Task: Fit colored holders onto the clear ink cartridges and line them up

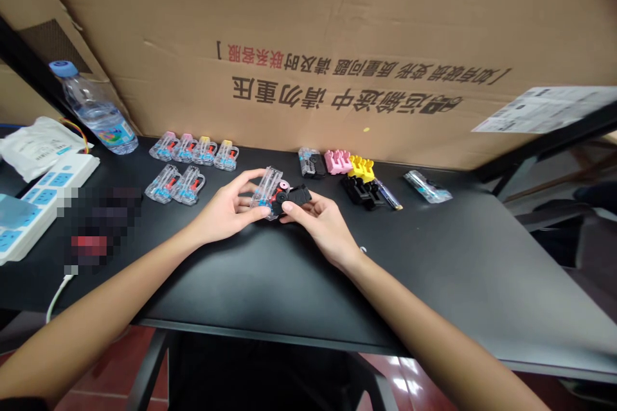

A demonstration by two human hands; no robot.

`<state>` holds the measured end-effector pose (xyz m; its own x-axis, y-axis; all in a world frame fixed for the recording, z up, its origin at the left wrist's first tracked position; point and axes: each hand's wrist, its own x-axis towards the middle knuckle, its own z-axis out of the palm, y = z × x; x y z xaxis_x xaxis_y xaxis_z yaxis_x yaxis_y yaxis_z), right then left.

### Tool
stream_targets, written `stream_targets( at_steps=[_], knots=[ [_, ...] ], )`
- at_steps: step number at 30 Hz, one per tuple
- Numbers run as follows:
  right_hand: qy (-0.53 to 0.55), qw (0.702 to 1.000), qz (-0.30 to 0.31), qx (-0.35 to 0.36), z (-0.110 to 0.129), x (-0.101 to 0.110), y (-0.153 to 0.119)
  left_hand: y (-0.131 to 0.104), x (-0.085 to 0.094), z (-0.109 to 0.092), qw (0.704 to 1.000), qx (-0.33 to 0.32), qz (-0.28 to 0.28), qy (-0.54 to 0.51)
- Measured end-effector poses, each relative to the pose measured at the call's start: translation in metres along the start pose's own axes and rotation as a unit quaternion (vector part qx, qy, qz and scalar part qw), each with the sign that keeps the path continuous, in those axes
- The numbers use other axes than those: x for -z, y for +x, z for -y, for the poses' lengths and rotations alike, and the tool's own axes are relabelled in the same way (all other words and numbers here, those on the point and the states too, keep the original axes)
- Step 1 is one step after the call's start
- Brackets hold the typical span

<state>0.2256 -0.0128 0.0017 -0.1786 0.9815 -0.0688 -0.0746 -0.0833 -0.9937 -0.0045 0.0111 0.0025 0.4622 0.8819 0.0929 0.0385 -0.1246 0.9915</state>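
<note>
Above the middle of the black table (270, 282), my left hand (229, 207) holds a clear plastic device (264, 191) with blue and red parts inside. My right hand (321, 221) grips a black plastic piece (299, 195), which touches the right side of the clear device. A small pink wheel (284, 185) shows where the two meet. The fingers of both hands are closed round these parts, with thumbs on the near side. Some fingertips are hidden behind the pieces.
Several clear devices (190, 185) lie at the back left. Behind my right hand are pink clips (338, 162), yellow clips (361, 168), black clips (355, 190) and a wrapped item (427, 187). A bottle (103, 112) and power strip (48, 196) stand left. Cardboard (308, 6) walls the back.
</note>
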Motion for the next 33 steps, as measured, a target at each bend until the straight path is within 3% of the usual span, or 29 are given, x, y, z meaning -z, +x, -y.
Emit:
stream_targets(
  at_steps=[10, 33],
  knots=[
    [-0.048, 0.998, -0.012, 0.033, -0.0025, 0.0012, -0.0005, -0.0006, -0.0031, 0.0046, 1.000, 0.004, -0.018, 0.012],
    [-0.063, 0.997, -0.020, 0.029, -0.0014, 0.0014, -0.0019, 0.0001, -0.0030, 0.0093, 1.000, 0.003, -0.026, 0.016]
  ],
)
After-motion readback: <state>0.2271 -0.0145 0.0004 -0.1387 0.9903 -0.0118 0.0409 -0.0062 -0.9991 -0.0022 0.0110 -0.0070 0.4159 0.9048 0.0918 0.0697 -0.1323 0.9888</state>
